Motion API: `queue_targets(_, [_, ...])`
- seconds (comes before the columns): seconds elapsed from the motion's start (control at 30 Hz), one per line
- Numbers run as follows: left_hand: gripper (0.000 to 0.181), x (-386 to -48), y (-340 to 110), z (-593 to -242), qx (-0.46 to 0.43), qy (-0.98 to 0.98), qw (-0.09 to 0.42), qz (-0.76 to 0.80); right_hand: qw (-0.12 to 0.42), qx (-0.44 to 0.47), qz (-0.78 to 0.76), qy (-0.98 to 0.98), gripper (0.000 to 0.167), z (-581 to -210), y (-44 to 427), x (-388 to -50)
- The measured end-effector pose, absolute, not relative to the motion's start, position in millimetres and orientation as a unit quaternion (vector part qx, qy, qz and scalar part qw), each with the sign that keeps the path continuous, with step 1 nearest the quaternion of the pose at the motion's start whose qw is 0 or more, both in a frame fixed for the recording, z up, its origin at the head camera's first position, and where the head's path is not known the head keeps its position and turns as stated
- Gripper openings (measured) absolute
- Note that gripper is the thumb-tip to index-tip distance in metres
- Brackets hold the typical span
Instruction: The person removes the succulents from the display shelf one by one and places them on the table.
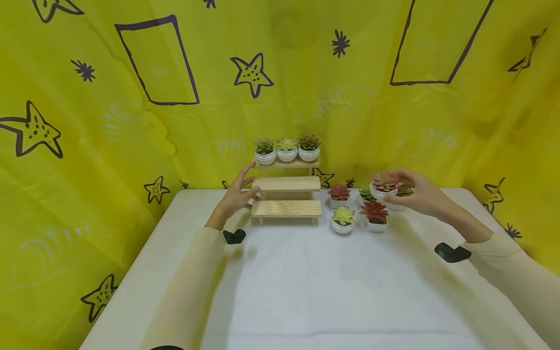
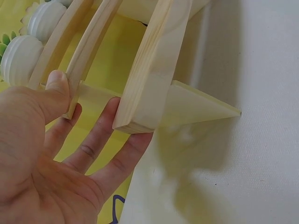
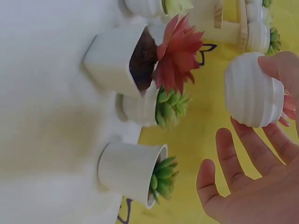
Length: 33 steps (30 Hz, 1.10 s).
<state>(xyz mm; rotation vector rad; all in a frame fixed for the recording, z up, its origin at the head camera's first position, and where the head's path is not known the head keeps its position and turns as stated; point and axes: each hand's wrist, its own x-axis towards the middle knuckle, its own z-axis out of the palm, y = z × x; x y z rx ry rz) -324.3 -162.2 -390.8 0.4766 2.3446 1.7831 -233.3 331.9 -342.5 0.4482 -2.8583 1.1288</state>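
Note:
A three-tier wooden stand is on the table; my left hand holds its left side. In the left wrist view, the thumb lies against the end of the middle shelf, and other fingertips touch the lowest shelf. My right hand grips a pink succulent in a round white ribbed pot, raised above the other pots. Its thumb and fingers are on opposite sides of that pot. Three potted succulents stand in a row on the top shelf.
Below my right hand are a red succulent in a square pot, a yellow-green one, a darker red one and green ones. A white cloth covers the table; a yellow patterned curtain hangs behind.

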Motion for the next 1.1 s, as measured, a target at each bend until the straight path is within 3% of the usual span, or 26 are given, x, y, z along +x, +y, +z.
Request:
queue_targets(0.53, [0.078, -312.4, -160.0, -372.4, 0.158, 0.772, 0.107, 0.607, 0.034, 0.121, 0.357, -0.926, 0.066, -361.0, 369.2, -220.8])
queue_targets(1.1, [0.074, -322.2, -163.4, -389.6, 0.16, 0.791, 0.078, 0.586, 0.019, 0.092, 0.38, -0.92, 0.069, -408.6, 387.8, -217.3])
